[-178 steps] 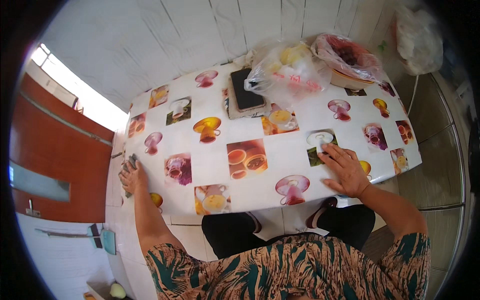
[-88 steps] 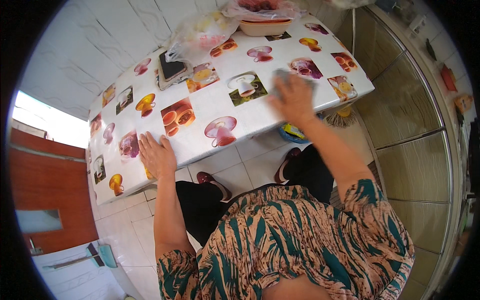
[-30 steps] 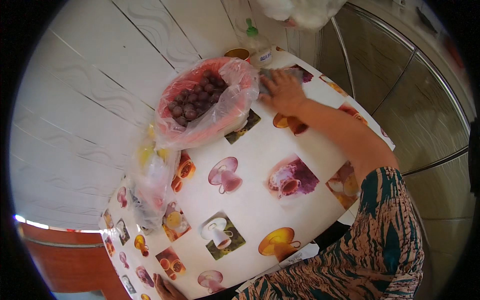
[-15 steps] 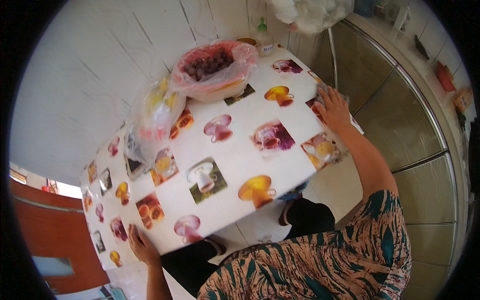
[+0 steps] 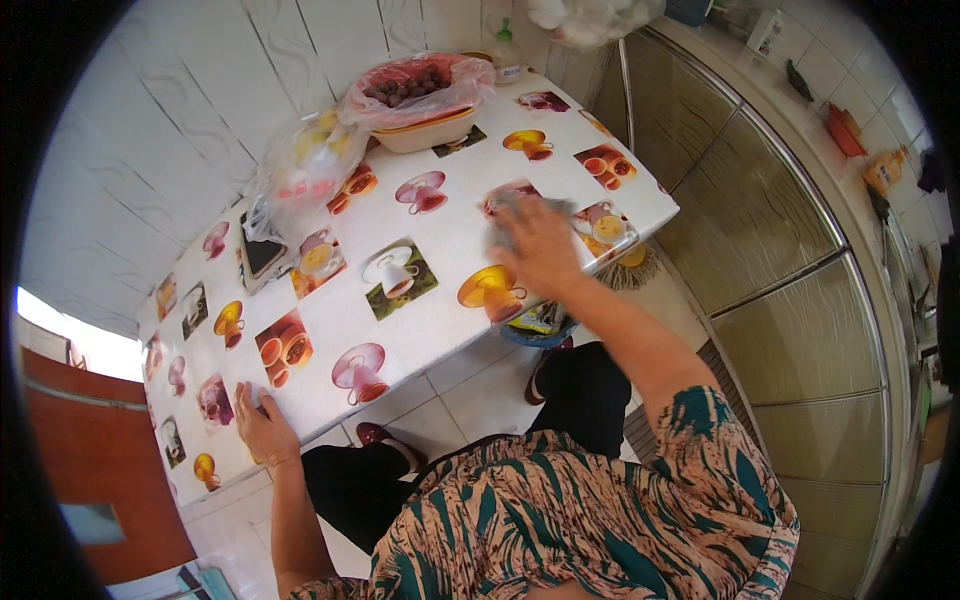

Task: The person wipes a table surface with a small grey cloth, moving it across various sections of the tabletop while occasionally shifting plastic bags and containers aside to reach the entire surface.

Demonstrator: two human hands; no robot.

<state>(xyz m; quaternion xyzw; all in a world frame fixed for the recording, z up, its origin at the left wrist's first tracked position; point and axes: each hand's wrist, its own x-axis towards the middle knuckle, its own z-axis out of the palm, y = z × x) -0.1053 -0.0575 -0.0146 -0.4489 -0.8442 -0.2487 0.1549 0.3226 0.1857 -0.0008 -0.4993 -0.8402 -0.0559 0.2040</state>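
My right hand (image 5: pixel 538 248) presses flat on a grey cloth (image 5: pixel 516 204) that lies on the table (image 5: pixel 440 320), near its right end. The table wears a white oilcloth printed with pictures of cups. My left hand (image 5: pixel 262 425) rests on the table's near edge at the far left, fingers spread, holding nothing. I am seated, with my legs under the table.
At the far end a cream bowl (image 5: pixel 425 130) holds a pink bag of dark fruit (image 5: pixel 412 82). A clear bag of fruit (image 5: pixel 300 172) and a dark phone (image 5: pixel 262 256) lie by the wall. A small bottle (image 5: pixel 505 52) stands behind the bowl. Cabinets (image 5: pixel 760 230) run along the right.
My right hand has slid with the cloth from the far end by the bowl, along the right edge, back toward the near middle. My left hand stays on the table's edge.
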